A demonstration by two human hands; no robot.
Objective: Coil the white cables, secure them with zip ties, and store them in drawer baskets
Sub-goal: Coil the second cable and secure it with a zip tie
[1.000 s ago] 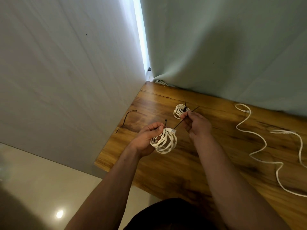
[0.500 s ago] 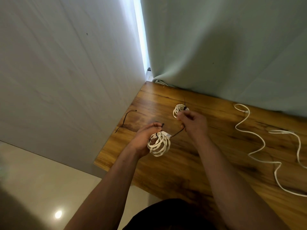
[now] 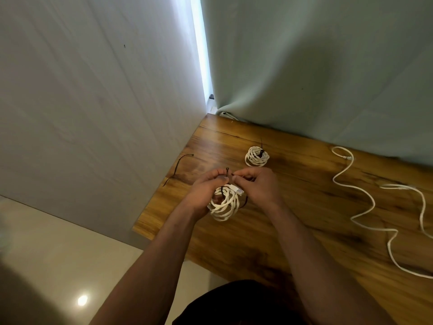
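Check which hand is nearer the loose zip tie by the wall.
Left. The left hand sits just right of the loose zip tie; the right hand is farther right, beyond the coil.

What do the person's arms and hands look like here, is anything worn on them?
Both the left hand and the right hand are bare: no gloves, and no watch or bracelet shows at the wrists. The forearms are uncovered down to the picture's edge, no sleeves in view. A dark garment shows at the bottom between them.
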